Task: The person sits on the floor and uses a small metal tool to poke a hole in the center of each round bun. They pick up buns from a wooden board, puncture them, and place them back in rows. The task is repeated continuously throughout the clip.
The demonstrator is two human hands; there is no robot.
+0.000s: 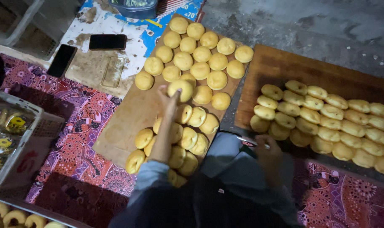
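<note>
The left hand [168, 101] has its fingers closed on a bun [181, 89], held just over the left board [120, 122] between the whole buns and the split ones. The right hand [268, 154] grips a knife [251, 142] by the right board [280, 67]. The step looks like picking; next the bun must meet the blade.
</note>
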